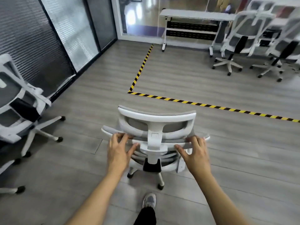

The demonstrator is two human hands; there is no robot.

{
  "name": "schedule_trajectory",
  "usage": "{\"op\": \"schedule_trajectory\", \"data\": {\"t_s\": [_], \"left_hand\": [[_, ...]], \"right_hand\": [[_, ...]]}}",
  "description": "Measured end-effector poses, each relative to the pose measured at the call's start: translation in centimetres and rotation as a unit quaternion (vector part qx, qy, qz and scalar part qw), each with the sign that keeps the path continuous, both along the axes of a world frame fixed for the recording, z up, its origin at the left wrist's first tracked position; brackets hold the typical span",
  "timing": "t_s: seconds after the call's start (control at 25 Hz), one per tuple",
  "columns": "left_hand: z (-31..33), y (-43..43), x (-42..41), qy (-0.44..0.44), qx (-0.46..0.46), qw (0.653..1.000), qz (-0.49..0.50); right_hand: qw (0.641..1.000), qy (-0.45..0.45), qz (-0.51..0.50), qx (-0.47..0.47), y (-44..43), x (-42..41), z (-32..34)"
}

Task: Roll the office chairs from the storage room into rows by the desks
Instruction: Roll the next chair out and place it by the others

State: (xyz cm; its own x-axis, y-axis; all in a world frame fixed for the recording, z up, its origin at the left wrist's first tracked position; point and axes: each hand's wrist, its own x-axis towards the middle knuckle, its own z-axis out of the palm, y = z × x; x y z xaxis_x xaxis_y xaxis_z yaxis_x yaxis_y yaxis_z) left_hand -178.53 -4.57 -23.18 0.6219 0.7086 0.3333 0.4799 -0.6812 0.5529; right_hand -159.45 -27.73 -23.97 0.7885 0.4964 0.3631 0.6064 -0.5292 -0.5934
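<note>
Grey floor (243, 159) runs to a striped tape line (211, 105), with a desk (194, 15) and two chairs (240, 34) past it. I think this is the push step: my left hand (120, 148) and right hand (194, 151) curl over the top back edge of the white chair (156, 122) with grey mesh, just before me. Next I should steer it right, beside those chairs

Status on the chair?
Left hand, right hand grip chair by backrest. Chair short of tape line. Floor ahead to desk open; parked chairs off right.

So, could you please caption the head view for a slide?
The left hand and right hand hold an office chair short of the striped floor tape.
</note>
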Motion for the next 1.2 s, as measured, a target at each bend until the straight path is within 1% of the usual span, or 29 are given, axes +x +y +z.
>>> {"op": "schedule_trajectory", "data": {"t_s": [0.16,0.28,0.44,0.64,0.76,0.92,1.0,1.12,1.2], "left_hand": [[0.4,5.6,14.2,0.011,0.014,0.998,-0.062],[1.0,9.2,24.7,0.012,-0.017,0.996,-0.09],[1.1,13.5,38.9,0.001,-0.03,0.992,-0.119],[1.3,18.8,57.8,0.007,-0.041,0.992,-0.116],[1.8,21.7,69.6,0.001,-0.046,0.992,-0.119],[2.3,26.1,84.0,0.02,-0.071,0.991,-0.108],[2.4,28.9,91.5,0.017,-0.075,0.991,-0.109],[1.9,33.5,101.6,-0.009,-0.078,0.99,-0.113],[1.4,36.8,109.0,-0.006,-0.077,0.99,-0.116]], "right_hand": [[0.998,0.018,-0.046,-0.026,3.4,12.0,0.3],[0.995,0.078,-0.063,-0.011,6.0,21.0,1.4],[0.992,0.094,-0.082,0.019,10.2,34.2,1.6],[0.99,0.082,-0.108,0.036,15.2,52.7,0.9],[0.992,0.067,-0.1,0.042,18.4,64.4,0.9],[0.989,0.112,-0.09,0.024,22.9,79.1,1.3],[0.991,0.111,-0.076,0.02,25.5,86.7,1.5],[0.99,0.112,-0.07,0.047,29.6,96.9,1.4],[0.989,0.115,-0.076,0.055,32.7,103.9,1.0]]}}
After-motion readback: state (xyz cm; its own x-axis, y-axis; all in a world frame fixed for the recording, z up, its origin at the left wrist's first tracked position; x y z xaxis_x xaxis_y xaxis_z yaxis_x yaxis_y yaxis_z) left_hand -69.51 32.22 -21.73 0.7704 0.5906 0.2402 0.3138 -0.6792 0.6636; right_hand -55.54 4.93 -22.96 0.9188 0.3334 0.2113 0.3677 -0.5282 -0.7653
